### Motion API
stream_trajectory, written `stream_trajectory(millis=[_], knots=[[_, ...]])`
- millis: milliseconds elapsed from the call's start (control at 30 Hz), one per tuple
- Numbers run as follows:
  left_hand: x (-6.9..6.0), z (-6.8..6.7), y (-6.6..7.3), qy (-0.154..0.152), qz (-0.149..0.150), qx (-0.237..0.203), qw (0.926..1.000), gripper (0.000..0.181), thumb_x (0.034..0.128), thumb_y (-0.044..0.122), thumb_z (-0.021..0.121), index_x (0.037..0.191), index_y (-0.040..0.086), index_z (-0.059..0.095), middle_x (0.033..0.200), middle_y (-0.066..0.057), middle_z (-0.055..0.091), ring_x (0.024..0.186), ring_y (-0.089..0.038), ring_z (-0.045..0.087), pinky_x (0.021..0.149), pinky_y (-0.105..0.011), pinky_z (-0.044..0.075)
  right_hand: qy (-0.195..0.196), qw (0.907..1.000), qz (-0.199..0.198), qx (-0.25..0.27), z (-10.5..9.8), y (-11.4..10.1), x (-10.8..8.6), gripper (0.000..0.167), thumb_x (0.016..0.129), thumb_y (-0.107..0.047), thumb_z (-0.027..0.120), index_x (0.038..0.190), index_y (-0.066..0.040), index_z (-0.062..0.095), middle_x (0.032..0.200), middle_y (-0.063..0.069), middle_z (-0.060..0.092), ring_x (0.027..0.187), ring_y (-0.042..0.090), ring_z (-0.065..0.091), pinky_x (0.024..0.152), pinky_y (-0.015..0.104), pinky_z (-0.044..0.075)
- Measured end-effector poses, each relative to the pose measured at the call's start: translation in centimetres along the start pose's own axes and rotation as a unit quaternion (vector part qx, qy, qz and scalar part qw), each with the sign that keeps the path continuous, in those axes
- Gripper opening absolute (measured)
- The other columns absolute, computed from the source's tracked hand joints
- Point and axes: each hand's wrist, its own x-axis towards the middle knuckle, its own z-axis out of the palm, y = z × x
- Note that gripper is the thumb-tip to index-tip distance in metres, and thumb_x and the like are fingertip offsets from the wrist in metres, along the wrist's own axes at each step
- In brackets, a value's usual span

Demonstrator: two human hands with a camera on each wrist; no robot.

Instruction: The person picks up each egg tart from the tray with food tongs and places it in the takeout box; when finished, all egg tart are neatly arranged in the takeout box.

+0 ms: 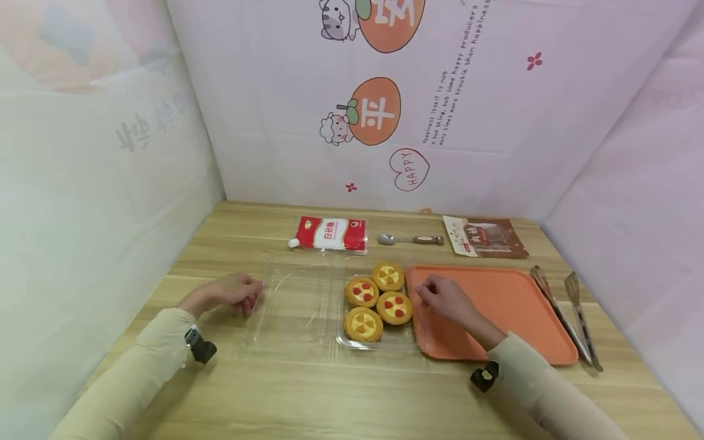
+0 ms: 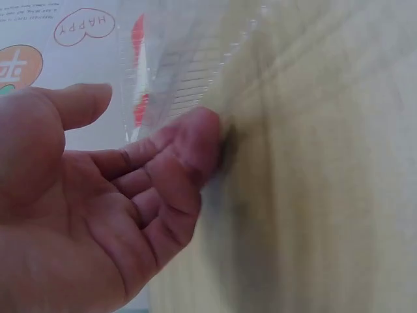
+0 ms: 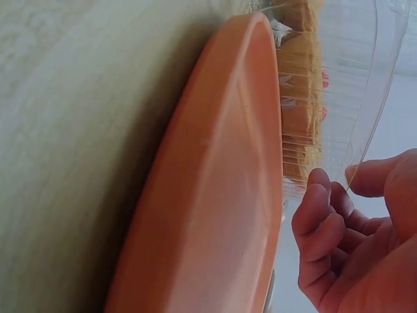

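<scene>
A clear plastic box [image 1: 352, 344] holds several round tarts [image 1: 363, 324], some topped with red pieces and some with yellow ones. Its clear lid [image 1: 288, 305] lies opened out flat to the left. At the lid's left edge my left hand [image 1: 239, 292] has its fingers loosely bent, thumb apart, with nothing in its grasp; its palm [image 2: 85, 228] shows in the left wrist view. My right hand [image 1: 448, 299] is over the left part of an orange tray [image 1: 495, 305]. In the right wrist view its thumb and fingers [image 3: 316, 208] pinch the box's thin rim.
Behind the box lie a red and white sugar pouch [image 1: 332, 234], a spoon [image 1: 412, 239] and a brown food packet [image 1: 489, 237]. Metal tongs [image 1: 580, 318] lie along the tray's right side. Printed cloth walls [image 1: 473, 165] close in the table's back and sides.
</scene>
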Motion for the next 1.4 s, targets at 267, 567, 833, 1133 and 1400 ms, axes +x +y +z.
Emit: stream_trajectory(millis=[267,567,833,1133,1400], knots=[[-0.5,-3.3,4.7,0.001,0.077,-0.058,0.9954,0.038,0.1071,0.031,0.036,0.099,-0.003,0.053,0.092,-0.017,0.066,0.078,-0.021,0.063,0.065,-0.028,0.049,0.018,0.9998,-0.001,0.008,-0.3,0.5,-0.6,0.022,0.1,-0.022,0.056,0.084,-0.008,0.061,0.07,0.001,0.062,0.057,0.015,0.054,0.053,0.033,0.044],[2.8,2.7,11.0,0.044,0.323,-0.112,0.9388,0.042,0.1077,0.033,0.033,0.105,-0.002,0.055,0.121,-0.013,0.064,0.11,-0.022,0.06,0.091,-0.042,0.049,0.018,0.9995,-0.003,0.025,0.1,0.9,-1.0,0.022,0.1,-0.021,0.057,0.082,-0.009,0.062,0.067,0.0,0.06,0.056,0.015,0.049,0.053,0.031,0.04],[6.7,10.4,12.5,0.1,0.39,0.17,0.8994,0.035,0.1028,0.028,0.045,0.133,0.016,0.058,0.155,-0.002,0.037,0.148,-0.031,0.018,0.115,-0.059,0.011,0.039,0.9987,-0.014,0.031,0.4,0.8,-0.6,0.017,0.098,-0.015,0.057,0.085,-0.006,0.064,0.072,0.002,0.062,0.06,0.015,0.05,0.055,0.031,0.04],[8.1,13.1,12.3,0.114,0.401,0.255,0.8723,0.04,0.103,0.034,0.042,0.132,0.016,0.062,0.15,-0.01,0.044,0.146,-0.036,0.023,0.111,-0.066,0.008,0.002,0.9916,0.029,0.126,-0.5,1.9,0.3,0.026,0.102,-0.017,0.05,0.088,-0.002,0.066,0.076,0.01,0.064,0.065,0.021,0.056,0.058,0.033,0.047],[8.4,12.9,11.9,0.133,0.414,0.269,0.8597,0.038,0.1027,0.028,0.039,0.129,0.016,0.065,0.148,-0.011,0.046,0.142,-0.037,0.031,0.11,-0.068,0.013,-0.022,0.9628,0.126,0.238,-1.3,1.2,5.8,0.039,0.103,-0.036,0.048,0.099,-0.001,0.066,0.084,0.007,0.065,0.073,0.021,0.061,0.063,0.035,0.049]])
